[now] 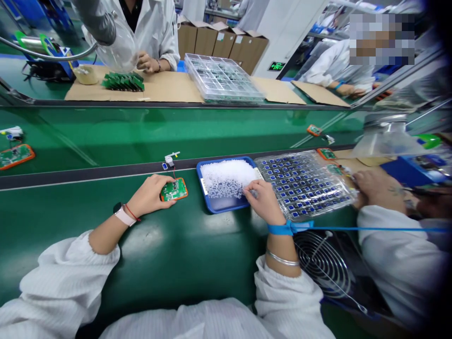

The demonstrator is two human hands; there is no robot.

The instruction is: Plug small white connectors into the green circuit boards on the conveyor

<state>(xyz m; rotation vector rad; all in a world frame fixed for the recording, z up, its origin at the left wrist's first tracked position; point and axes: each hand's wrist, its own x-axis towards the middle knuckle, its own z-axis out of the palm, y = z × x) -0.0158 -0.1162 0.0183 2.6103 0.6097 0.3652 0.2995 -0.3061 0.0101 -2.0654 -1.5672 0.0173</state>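
My left hand (150, 194) rests on the green bench, fingers curled round the left edge of a small green circuit board in an orange frame (174, 189). A short wire runs from that board to a small white and blue part (169, 161) on the black strip. My right hand (263, 200) reaches into a blue tray (221, 205) of small clear white pieces (228, 176), with its fingertips pinched together among them. What they pinch is too small to make out. A blue strap (287, 228) is tied round my right wrist.
A clear blister tray of blue parts (305, 183) lies right of the blue tray, with a neighbour's hand (372, 186) at its far end. A round fan grille (323, 261) sits below it. Another framed board (16, 156) lies on the belt. Across it, a co-worker sits by stacked green boards (123, 81) and clear trays (222, 77).
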